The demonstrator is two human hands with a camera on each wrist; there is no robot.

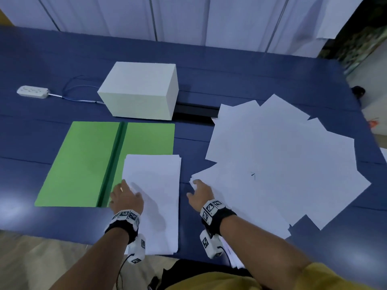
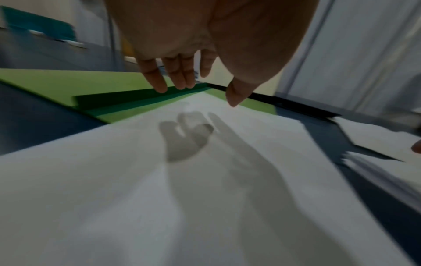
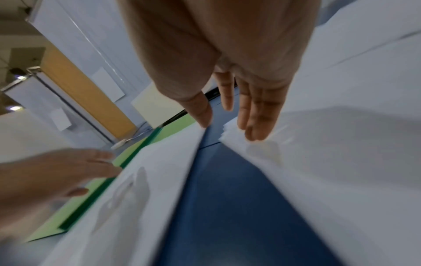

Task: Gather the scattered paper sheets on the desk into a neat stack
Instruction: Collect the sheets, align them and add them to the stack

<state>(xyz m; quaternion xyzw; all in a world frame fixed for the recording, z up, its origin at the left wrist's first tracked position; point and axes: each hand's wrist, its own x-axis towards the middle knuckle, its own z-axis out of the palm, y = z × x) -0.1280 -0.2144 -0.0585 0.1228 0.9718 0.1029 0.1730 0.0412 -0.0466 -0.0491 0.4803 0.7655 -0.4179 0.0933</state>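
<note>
Head view: stack (image 1: pixel 154 197) lengthwise, away from person.

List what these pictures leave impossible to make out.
- Sheet count in the neat stack: head view, edges too fine.
- Scattered sheets: overlaps hide the lower ones.
- Right hand contact with the paper: head view hides the fingers; right wrist view is blurred.
- Black strip: white box covers its left end.

The desk (image 1: pixel 230 65) was dark blue. At 9 o'clock lay a bright green folder (image 1: pixel 83 160) with a darker green spine. The stack (image 1: pixel 155 195) and the loose sheets (image 1: pixel 282 164) at 3 o'clock were plain white. The box (image 1: pixel 140 91) at 12 o'clock was off-white. The wristbands (image 1: pixel 217 216) were black with black-and-white square markers.
</note>
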